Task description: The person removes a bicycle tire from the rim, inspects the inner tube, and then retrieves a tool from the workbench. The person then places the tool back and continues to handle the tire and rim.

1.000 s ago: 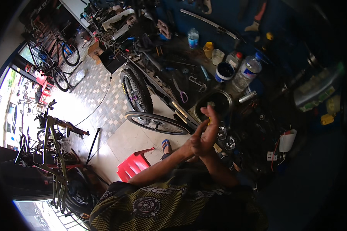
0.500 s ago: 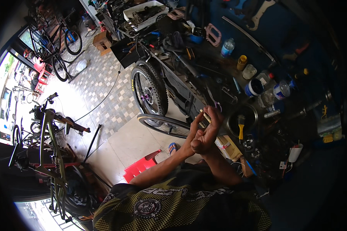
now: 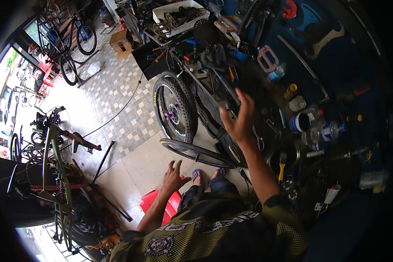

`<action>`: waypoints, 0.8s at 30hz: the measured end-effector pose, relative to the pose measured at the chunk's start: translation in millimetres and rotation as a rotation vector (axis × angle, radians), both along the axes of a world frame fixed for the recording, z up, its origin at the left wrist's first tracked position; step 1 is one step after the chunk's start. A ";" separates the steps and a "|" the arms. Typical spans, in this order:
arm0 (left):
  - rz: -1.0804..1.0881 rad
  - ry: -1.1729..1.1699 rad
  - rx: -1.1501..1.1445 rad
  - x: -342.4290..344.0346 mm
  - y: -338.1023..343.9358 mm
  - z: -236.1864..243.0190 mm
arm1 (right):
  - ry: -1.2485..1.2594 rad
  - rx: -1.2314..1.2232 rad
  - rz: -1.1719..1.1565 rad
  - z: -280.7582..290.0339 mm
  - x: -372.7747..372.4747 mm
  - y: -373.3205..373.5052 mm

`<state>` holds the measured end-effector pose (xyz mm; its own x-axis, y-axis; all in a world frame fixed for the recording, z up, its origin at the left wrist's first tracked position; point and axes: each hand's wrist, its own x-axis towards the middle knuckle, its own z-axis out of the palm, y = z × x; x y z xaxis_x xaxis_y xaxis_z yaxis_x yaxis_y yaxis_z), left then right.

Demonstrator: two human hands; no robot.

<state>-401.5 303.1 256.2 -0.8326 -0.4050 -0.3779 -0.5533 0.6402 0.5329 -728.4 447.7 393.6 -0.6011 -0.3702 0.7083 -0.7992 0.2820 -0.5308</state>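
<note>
My left hand (image 3: 174, 178) hangs over the pale floor tiles with its fingers spread, and nothing shows in it. Beside it is a red plastic stool (image 3: 172, 201), partly covered by my forearm. My right hand (image 3: 241, 124) reaches out over the near edge of the workbench, thumb and fingers apart; I see nothing held. A thin-tyred bicycle wheel (image 3: 192, 153) lies slanted low, in front of my feet and between my hands. Behind it stand wheels with knobby tyres (image 3: 179, 115). A purple-looped handle (image 3: 260, 143) lies close to my right wrist.
The cluttered workbench holds a pink pedal (image 3: 267, 59), a yellow jar (image 3: 291, 91), a plastic bottle (image 3: 330, 130) and a yellow-handled brush (image 3: 282, 168). A white basket (image 3: 179, 17) of parts stands at the back. At left is an olive bicycle frame (image 3: 56, 170); a cable (image 3: 122, 109) crosses the floor.
My hands were together around a small pale piece; they have parted, the left moving left and down, the right up and forward over the bench. My view has shifted slightly.
</note>
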 end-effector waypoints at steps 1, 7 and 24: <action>0.048 0.027 0.007 13.1 -0.7 -9.7 | 0.020 0.037 0.007 -5.8 -26.9 -14.2; 0.257 -0.010 0.046 73.3 11.1 -31.2 | -0.121 0.362 -0.047 -61.0 -188.8 -109.9; 0.380 -0.163 0.117 92.5 68.9 -35.6 | -1.452 -1.017 -0.109 -155.5 -339.4 -91.4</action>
<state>-309.0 371.9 220.6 -0.5582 -0.6177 -0.5539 -0.8211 0.3151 0.4760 -1067.7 356.4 238.2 -0.8824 -0.0856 -0.4626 0.4260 -0.5625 -0.7086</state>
